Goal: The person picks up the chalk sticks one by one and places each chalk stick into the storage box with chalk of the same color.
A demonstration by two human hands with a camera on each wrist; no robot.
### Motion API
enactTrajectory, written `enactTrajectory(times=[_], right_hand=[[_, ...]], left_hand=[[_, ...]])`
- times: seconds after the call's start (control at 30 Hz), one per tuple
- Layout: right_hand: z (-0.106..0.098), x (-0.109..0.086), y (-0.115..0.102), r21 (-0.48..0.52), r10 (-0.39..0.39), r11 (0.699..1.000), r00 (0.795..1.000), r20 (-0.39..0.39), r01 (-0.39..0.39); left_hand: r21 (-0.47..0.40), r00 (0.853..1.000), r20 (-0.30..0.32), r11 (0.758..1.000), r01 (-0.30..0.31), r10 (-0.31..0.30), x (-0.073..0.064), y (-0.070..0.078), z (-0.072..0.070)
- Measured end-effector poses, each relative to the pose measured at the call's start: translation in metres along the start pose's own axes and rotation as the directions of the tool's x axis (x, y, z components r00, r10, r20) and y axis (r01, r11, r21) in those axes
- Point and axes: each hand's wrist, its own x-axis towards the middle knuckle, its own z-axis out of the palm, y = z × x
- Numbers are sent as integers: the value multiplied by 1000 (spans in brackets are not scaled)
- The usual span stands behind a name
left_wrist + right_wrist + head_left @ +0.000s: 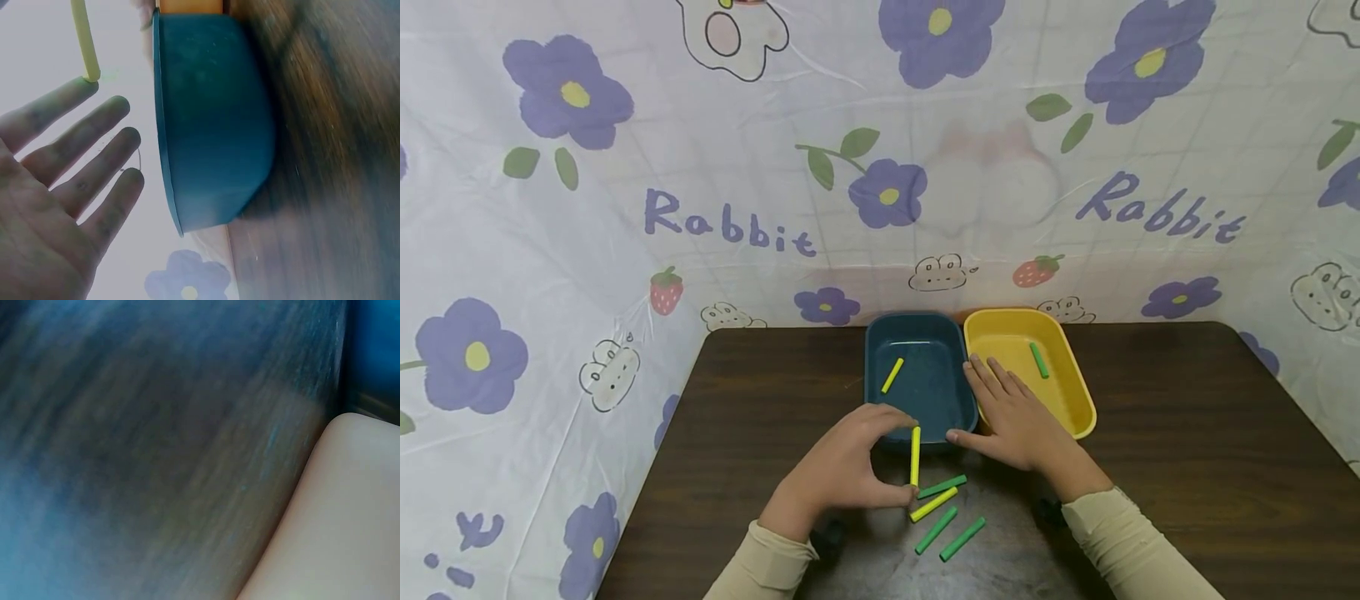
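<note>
Between thumb and index fingertip, my left hand [853, 462] pinches a yellow chalk stick [915, 457] by its two ends. The stick is over the near rim of the dark blue tray [925, 408], and the left wrist view shows the other fingers of that hand spread. My right hand [1011, 412] lies flat with straight fingers across the adjoining rims of the blue tray and the yellow tray [1082, 408]. One yellow stick [892, 375] is inside the blue tray; a green stick [1039, 360] is inside the yellow one.
On the dark wooden table [760, 392], in front of the trays, lie another yellow stick [933, 505] and three green ones, including a green stick [962, 539] nearest the front. A patterned cloth [737, 150] hangs behind the table and along its sides.
</note>
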Motion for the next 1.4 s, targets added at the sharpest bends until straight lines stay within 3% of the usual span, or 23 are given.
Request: enactTrajectory(times=[0.33,0.67,1.07,1.4], right_hand=[[1,-2,0,7,3,1000,1000,3,-3],[0,-3,-1,8,-4,1000,1000,-9,4],[-1,-2,-1,9,-1,1000,1000,-7,1],[-1,-1,-1,13,1,1000,1000,-7,-1]], left_hand=[[21,997,-69,999,29,-28,1,-13,0],[85,989,-141,995,60,-47,7,-33,9],[108,979,-172,986,129,-109,16,-38,13],[160,962,-213,965,207,-171,18,-38,15]])
